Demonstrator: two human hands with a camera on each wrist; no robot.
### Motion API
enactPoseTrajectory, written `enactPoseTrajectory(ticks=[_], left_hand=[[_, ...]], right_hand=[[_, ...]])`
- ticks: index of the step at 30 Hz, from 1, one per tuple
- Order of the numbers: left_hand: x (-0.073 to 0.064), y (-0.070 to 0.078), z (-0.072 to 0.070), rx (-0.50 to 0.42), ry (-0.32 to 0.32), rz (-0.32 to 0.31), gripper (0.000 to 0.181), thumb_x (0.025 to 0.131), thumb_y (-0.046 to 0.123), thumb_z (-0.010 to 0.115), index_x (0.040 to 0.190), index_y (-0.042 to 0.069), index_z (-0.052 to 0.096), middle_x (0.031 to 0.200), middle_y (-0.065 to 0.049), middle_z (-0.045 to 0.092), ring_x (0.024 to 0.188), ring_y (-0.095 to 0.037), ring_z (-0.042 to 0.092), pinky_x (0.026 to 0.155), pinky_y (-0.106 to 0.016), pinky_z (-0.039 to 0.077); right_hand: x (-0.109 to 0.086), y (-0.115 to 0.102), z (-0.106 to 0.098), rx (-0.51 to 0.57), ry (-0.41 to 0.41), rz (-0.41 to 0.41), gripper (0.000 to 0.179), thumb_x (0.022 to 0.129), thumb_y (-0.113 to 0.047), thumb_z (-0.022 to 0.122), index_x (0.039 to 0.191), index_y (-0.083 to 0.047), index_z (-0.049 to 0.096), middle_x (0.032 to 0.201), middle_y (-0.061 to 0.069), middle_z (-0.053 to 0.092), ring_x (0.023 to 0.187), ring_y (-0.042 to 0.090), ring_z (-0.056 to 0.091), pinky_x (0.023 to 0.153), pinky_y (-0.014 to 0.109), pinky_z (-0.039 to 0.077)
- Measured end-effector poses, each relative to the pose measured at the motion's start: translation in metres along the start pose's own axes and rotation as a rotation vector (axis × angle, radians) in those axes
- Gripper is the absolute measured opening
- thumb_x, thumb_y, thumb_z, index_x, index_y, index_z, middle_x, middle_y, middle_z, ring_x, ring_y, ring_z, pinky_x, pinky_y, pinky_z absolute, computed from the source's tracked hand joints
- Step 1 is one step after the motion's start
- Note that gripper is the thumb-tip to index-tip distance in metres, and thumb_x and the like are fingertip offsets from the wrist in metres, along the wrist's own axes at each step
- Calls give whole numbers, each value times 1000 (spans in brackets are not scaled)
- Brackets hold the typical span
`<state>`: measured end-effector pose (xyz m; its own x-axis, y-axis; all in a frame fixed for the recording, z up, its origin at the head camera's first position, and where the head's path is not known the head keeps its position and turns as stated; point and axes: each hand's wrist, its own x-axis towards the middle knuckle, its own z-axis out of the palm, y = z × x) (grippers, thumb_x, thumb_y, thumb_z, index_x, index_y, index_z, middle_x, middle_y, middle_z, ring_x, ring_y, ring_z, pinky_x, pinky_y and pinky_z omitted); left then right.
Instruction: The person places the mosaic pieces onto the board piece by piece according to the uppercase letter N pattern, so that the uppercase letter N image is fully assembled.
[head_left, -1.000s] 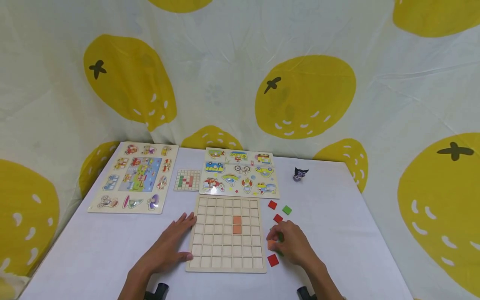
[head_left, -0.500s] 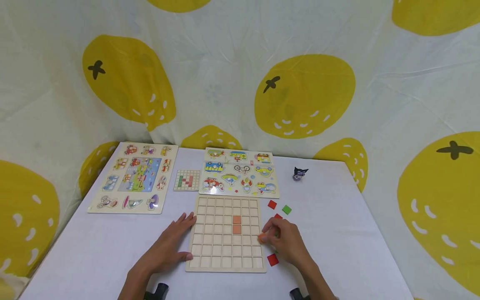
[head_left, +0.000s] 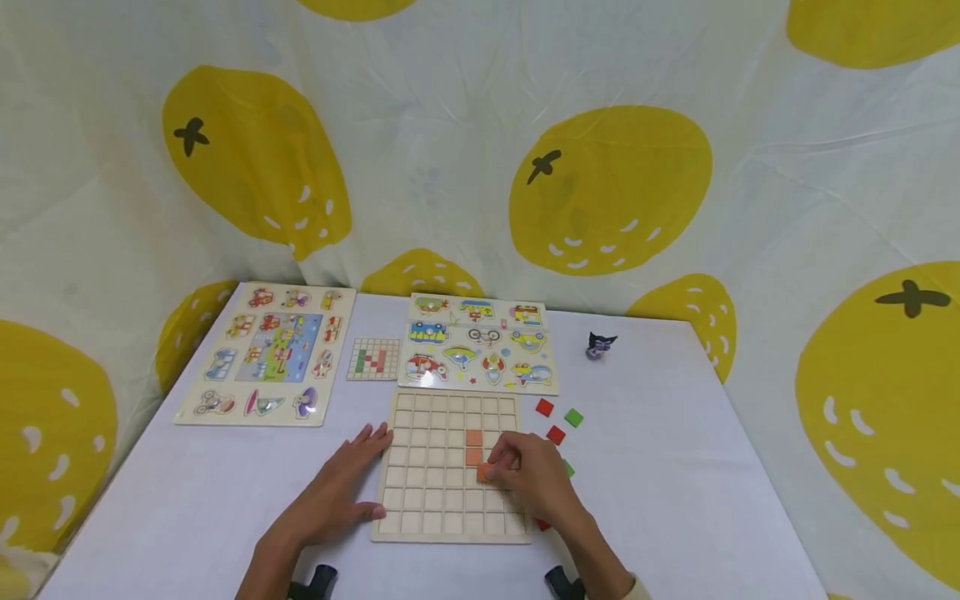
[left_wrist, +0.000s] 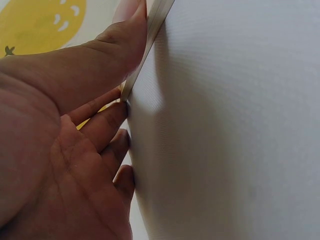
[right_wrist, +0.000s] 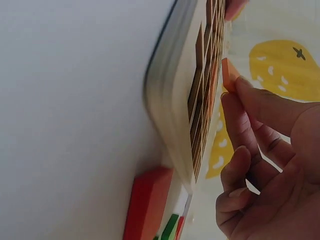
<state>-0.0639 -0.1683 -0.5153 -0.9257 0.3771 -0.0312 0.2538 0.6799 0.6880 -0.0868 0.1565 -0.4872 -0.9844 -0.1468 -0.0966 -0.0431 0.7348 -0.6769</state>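
A square wooden grid board [head_left: 431, 500] lies on the table, with two orange tiles [head_left: 474, 447] seated one behind the other in its cells. My right hand [head_left: 534, 477] pinches a third orange tile [right_wrist: 229, 75] between thumb and fingertips, close over the board just in front of those two. In the right wrist view that tile is tilted above the grid. On the board's left edge, my left hand [head_left: 337, 487] rests with fingers spread; in the left wrist view its thumb [left_wrist: 120, 45] and fingertips touch the board's side.
Right of the board lie several loose red tiles [head_left: 545, 407] and green tiles [head_left: 573, 417], some partly behind my right hand. A small pattern card [head_left: 373, 359], a vehicle puzzle [head_left: 480, 343] and a larger picture puzzle [head_left: 266, 357] lie farther back. A small dark figurine [head_left: 599, 346] stands back right.
My right hand has lifted the orange tile from the loose tiles on the right and carried it left over the board. The left hand has stayed in place.
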Motion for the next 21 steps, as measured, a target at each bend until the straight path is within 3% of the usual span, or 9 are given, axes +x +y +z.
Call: enactPoseTrajectory(ticks=[8,13,19,21], left_hand=[[1,1,-1,1,-17,-21,107,75,26,93,166,13,37,176,-5,31,166,-35,20,136,-43,9],[0,1,-1,1,-21,-28,107,76,26,93,166,13,37,176,-3,30,166,-34,19,137,-38,7],[0,2,-1,5,-18,-28,107,76,25,93,166,13,37,176,-4,31,166,-34,20,135,-45,11],[0,2,-1,0,-16,-23,107,75,24,93,166,12,38,176,-5,31,166,-35,20,136,-41,9]], right_hand=[[6,-9,13,-62,0,-44,21,84,-21,91,82,-24,70,69,-13,61,76,9,57,61,21,45],[5,-12,16,-106,-21,-34,20,84,-19,90,79,-24,70,68,-12,60,72,8,55,57,21,44],[4,-12,17,-119,-43,-34,19,85,-18,89,80,-23,71,67,-10,58,68,9,54,54,20,43],[5,-12,17,-121,-47,-43,19,85,-18,89,79,-23,72,67,-10,59,67,8,54,54,20,43]])
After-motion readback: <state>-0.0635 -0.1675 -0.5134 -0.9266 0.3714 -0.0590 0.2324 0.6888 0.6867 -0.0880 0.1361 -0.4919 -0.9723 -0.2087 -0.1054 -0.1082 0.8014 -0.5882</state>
